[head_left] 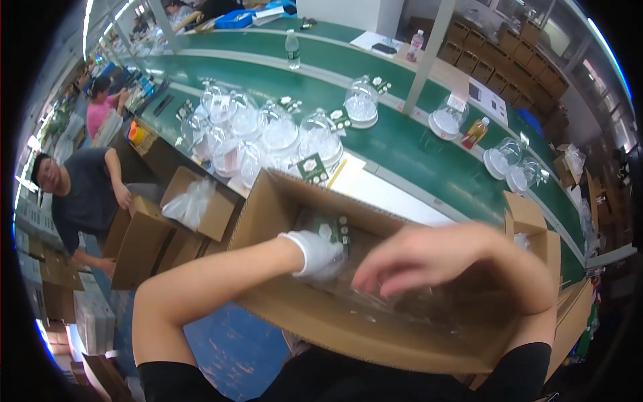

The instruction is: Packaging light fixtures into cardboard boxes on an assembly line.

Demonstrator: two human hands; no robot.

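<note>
My left hand (320,256), in a white glove, reaches down into a large open cardboard box (395,347). It is beside clear plastic packaging with a dark green printed tag (329,231); its fingers are hard to make out, so I cannot tell its grip. My bare right hand (418,258) hovers over the middle of the box, slightly blurred, its fingers loosely bent and apart with nothing visible in them. Clear, shiny plastic (402,305) lies in the box below it. Just past the box stand several clear plastic domes (278,130) with white bases and green tags.
Behind the box runs a green conveyor (395,161), carrying more domes (362,100), a water bottle (293,50) and an amber drink bottle (475,133). At left, a co-worker (84,194) handles a carton (144,238). A small box of plastic bags (191,204) adjoins mine.
</note>
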